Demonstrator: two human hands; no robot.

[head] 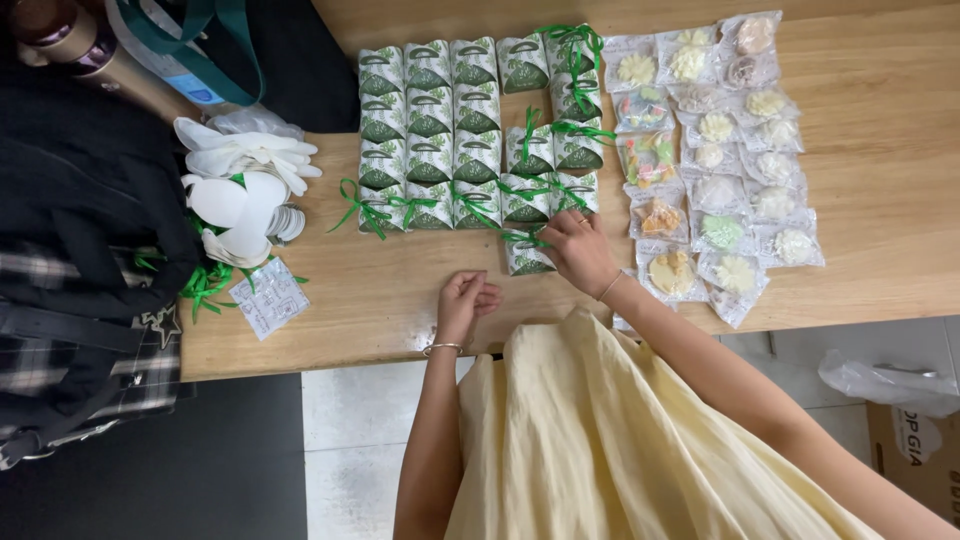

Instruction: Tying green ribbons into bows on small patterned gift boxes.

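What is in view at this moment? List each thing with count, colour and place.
Gift boxes: about twenty, green and white, some tied with green ribbon, in rows at the table's middle.
Sealed clear packets: about twenty, holding pale, yellow and green pieces, right of the boxes.
White paper cutouts: a pile, left of the boxes.
Loose green ribbon: a few strands, table's left edge.
Wooden table: one, light brown.
Dark bags and checked cloth: far left.
Cardboard box: one, brown, on the floor at right.
Left hand: loosely curled, on the bare table.
Right hand: on the nearest gift box.
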